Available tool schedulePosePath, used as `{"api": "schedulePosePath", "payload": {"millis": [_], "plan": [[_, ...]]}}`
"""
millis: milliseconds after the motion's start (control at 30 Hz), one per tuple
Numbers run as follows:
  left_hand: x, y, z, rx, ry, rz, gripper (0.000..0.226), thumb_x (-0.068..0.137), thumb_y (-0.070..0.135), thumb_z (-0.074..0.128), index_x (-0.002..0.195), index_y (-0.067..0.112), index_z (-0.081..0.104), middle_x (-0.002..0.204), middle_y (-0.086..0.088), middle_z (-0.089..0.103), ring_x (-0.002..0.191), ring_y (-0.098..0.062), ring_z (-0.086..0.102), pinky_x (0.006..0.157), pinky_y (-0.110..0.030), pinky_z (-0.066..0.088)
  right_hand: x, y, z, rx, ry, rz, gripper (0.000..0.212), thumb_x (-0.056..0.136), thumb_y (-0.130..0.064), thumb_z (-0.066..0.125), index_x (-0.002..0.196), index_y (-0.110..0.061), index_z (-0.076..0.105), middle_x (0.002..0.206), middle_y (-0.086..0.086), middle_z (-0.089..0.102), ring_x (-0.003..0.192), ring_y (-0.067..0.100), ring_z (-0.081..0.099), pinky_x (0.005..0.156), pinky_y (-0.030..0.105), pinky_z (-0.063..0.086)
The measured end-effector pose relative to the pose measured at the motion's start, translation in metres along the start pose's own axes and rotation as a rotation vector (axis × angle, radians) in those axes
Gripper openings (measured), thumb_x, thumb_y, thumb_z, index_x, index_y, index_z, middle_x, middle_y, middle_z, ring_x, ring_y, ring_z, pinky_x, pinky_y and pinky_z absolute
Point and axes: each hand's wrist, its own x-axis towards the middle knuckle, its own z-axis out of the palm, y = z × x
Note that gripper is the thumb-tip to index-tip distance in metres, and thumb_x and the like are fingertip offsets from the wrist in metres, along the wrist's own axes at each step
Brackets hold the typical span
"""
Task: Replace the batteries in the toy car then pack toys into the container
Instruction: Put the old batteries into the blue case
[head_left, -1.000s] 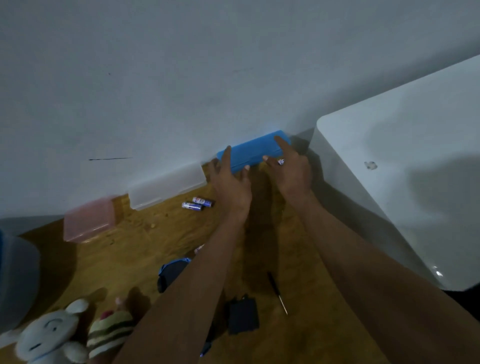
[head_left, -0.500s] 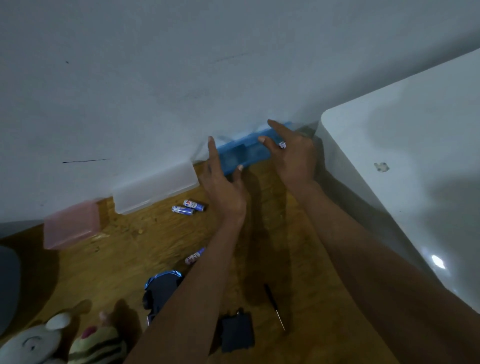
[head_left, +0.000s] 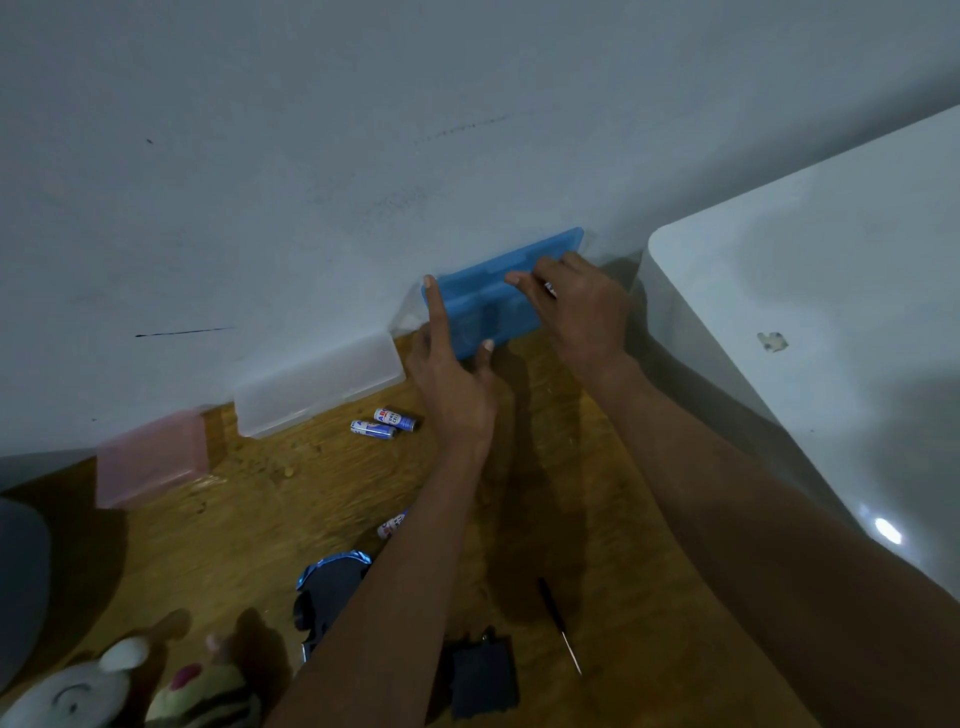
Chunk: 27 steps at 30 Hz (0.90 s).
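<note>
Blue container (head_left: 496, 296) at 12 o'clock on the table (head_left: 260, 519), against the wall. Left hand (head_left: 452, 374) grips its left end, forefinger up, thumb at the front edge. Right hand (head_left: 576, 306) curls over its lid. Two batteries (head_left: 383, 423) at 10 o'clock, labels blurred, letters "AB" legible. Toy car (head_left: 327, 587) at 7 o'clock; screwdriver (head_left: 558, 623) at 5.

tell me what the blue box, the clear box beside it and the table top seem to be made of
Blue box: looks like translucent moulded plastic, lid ridges showing.
Clear box: frosted plastic, milky see-through walls.
Table top: seemingly wood or wood-grain laminate; brown streaks, dull finish.
</note>
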Motion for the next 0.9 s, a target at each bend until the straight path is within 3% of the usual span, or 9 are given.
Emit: {"api": "schedulePosePath", "payload": {"millis": [100, 233, 333, 500, 633, 767, 900], "plan": [[0.003, -0.004, 0.0, -0.021, -0.019, 0.01, 0.103, 0.084, 0.007, 0.077, 0.158, 0.039, 0.014, 0.129, -0.003, 0.051, 0.125, -0.022, 0.049, 0.099, -0.049, 0.054, 0.002, 0.003, 0.012, -0.08, 0.018, -0.156, 0.045, 0.092, -0.056, 0.062, 0.07, -0.018, 0.067, 0.063, 0.003, 0.056, 0.055, 0.021, 0.056, 0.046, 0.027, 0.034], [0.005, -0.005, 0.001, -0.04, -0.033, 0.009, 0.104, 0.083, 0.006, 0.078, 0.159, 0.038, 0.014, 0.122, 0.006, 0.044, 0.124, -0.023, 0.05, 0.099, -0.05, 0.053, 0.005, 0.003, 0.029, -0.046, -0.056, -0.253, 0.043, 0.091, -0.051, 0.062, 0.072, -0.013, 0.069, 0.066, 0.007, 0.059, 0.062, 0.026, 0.061, 0.048, 0.031, 0.042], [0.007, -0.006, 0.001, -0.024, -0.035, 0.006, 0.105, 0.084, 0.008, 0.078, 0.158, 0.042, 0.012, 0.12, 0.011, 0.039, 0.125, -0.023, 0.047, 0.101, -0.05, 0.052, 0.003, 0.0, 0.038, 0.037, -0.144, -0.21, 0.045, 0.094, -0.048, 0.058, 0.073, -0.01, 0.07, 0.067, 0.011, 0.061, 0.07, 0.031, 0.062, 0.052, 0.036, 0.049], [0.006, -0.003, -0.001, -0.003, -0.032, 0.004, 0.103, 0.084, 0.009, 0.077, 0.158, 0.039, 0.013, 0.129, -0.006, 0.05, 0.124, -0.024, 0.047, 0.101, -0.049, 0.052, 0.001, -0.004, 0.037, 0.067, -0.264, -0.099, 0.043, 0.093, -0.047, 0.061, 0.074, -0.01, 0.074, 0.072, 0.01, 0.061, 0.076, 0.028, 0.06, 0.062, 0.041, 0.052], [0.006, -0.003, -0.002, -0.001, -0.027, 0.006, 0.103, 0.083, 0.006, 0.077, 0.159, 0.037, 0.015, 0.132, -0.008, 0.05, 0.127, -0.026, 0.047, 0.101, -0.051, 0.052, 0.0, -0.008, 0.032, 0.055, -0.279, -0.073, 0.045, 0.09, -0.052, 0.062, 0.073, -0.012, 0.073, 0.075, 0.008, 0.062, 0.077, 0.026, 0.06, 0.064, 0.039, 0.05], [0.007, -0.003, -0.003, -0.003, -0.045, -0.011, 0.103, 0.084, 0.007, 0.078, 0.159, 0.037, 0.015, 0.128, -0.009, 0.052, 0.125, -0.025, 0.049, 0.101, -0.05, 0.052, -0.006, -0.011, 0.017, 0.051, -0.184, -0.048, 0.033, 0.089, -0.046, 0.068, 0.083, -0.013, 0.072, 0.082, 0.005, 0.067, 0.08, 0.023, 0.061, 0.07, 0.037, 0.049], [0.005, 0.0, -0.006, -0.026, -0.071, -0.027, 0.1, 0.086, 0.007, 0.077, 0.16, 0.035, 0.015, 0.133, -0.009, 0.05, 0.123, -0.014, 0.045, 0.104, -0.042, 0.05, -0.007, -0.016, -0.003, 0.071, -0.107, -0.015, 0.03, 0.093, -0.04, 0.067, 0.112, -0.016, 0.069, 0.092, 0.005, 0.066, 0.086, 0.02, 0.06, 0.071, 0.028, 0.047]]}}
